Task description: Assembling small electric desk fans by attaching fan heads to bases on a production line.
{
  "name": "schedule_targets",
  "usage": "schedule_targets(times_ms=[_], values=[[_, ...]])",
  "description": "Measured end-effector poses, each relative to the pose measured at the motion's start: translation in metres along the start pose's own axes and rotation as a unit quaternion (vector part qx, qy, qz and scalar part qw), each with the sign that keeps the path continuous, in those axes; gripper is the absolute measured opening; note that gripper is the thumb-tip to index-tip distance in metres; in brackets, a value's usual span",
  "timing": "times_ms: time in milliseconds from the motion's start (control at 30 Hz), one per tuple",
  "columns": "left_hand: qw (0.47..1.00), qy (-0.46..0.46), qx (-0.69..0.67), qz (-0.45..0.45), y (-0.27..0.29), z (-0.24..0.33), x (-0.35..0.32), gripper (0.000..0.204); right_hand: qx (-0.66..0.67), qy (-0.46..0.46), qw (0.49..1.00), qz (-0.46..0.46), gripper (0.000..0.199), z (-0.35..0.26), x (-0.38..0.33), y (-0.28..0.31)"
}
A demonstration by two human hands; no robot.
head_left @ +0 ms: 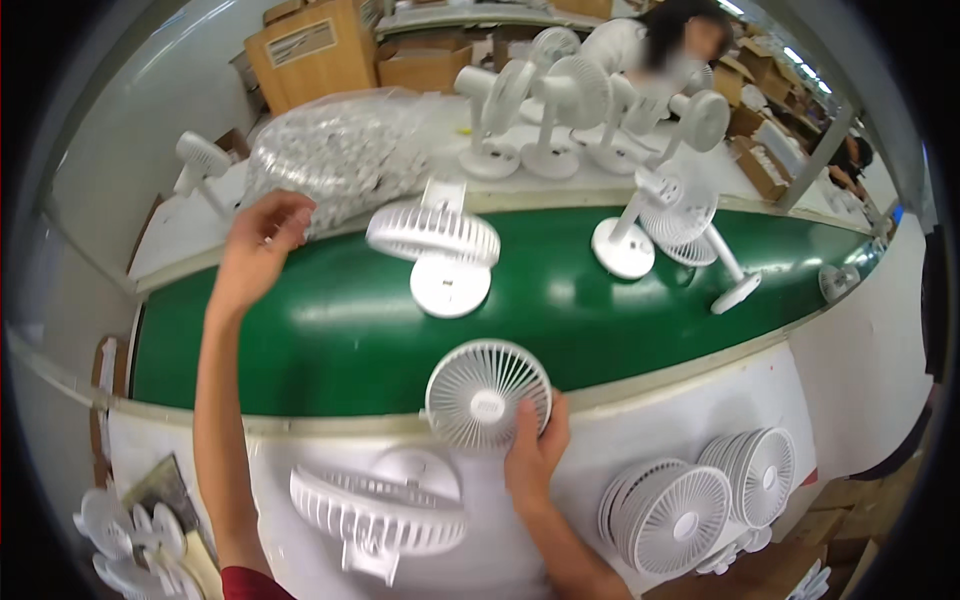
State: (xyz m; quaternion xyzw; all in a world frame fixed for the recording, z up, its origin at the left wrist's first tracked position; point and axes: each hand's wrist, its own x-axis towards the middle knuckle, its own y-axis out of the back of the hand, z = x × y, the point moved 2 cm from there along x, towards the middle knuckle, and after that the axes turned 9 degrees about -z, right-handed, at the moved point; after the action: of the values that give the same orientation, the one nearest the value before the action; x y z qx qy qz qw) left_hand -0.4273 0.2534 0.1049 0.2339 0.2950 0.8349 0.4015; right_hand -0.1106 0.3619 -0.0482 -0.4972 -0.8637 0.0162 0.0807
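My right hand [537,450] grips a round white fan grille [487,395] by its right edge, thumb across its spokes, above the near edge of the green conveyor belt [330,350]. My left hand [262,245] is raised at the belt's far edge, beside a clear plastic bag [335,150] full of small parts. Its fingers are curled in; anything between them is too small to make out. Between my hands, farther off, a white fan [450,285] stands on the belt, its head tipped. On the near white table, another white fan [380,515] has its open rim tilted upward.
Stacked white grilles [680,515] sit at the near right. More fans [625,250] stand on the belt, and several [550,160] line the far table. A person [640,50] is behind them. White fan blades [130,530] lie at the lower left. Cardboard boxes [310,55] are at the back.
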Motion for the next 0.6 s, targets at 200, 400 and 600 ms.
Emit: schedule_targets(times_ms=[200,400,600], values=[[0.945,-0.112,-0.29,-0.098,-0.013,0.065,-0.108,0.045,0.151,-0.057,0.987,0.003,0.028,0.001,0.025,-0.009],[0.976,-0.01,-0.198,-0.085,-0.065,0.09,-0.166,0.039,0.127,-0.061,0.99,-0.022,0.03,0.011,0.046,0.0],[0.986,0.099,-0.05,0.125,-0.056,0.123,-0.221,0.037,0.036,-0.06,0.997,-0.026,0.041,0.0,0.008,0.004]])
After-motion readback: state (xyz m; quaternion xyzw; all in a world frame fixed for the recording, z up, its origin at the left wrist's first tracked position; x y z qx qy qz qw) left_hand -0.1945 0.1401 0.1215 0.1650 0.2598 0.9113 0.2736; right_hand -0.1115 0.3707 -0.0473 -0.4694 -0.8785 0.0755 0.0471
